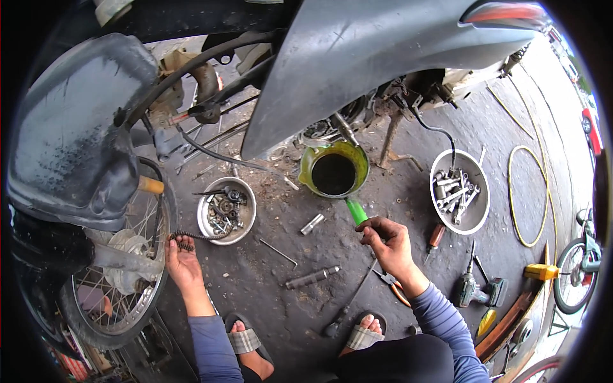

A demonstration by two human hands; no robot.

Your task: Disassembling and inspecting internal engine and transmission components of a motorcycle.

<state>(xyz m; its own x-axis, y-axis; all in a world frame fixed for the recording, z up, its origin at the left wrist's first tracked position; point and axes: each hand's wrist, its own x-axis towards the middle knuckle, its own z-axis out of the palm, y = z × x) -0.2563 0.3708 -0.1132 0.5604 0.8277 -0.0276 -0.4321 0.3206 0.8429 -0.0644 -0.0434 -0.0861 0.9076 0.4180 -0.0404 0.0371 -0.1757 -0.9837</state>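
My left hand [184,268] is closed around a dark chain [203,237], which stretches to the rim of a metal bowl [251,214] full of bolts and small engine parts. Beside that hand is the spoked wheel of a motorcycle. My right hand [392,247] has its fingers closed at the end of the green handle [356,211] of a jug. The yellow-green jug [361,165] stands on the ground below the engine and holds dark liquid. Part of the handle is hidden by my fingers.
Motorcycle bodywork [338,51] overhangs the far side. A second bowl [480,217] of wrenches sits right. A socket [312,224], a hex key [279,251], a dark rod [313,277], pliers [394,290], a screwdriver [435,241] and a cordless drill [476,287] lie on the ground.
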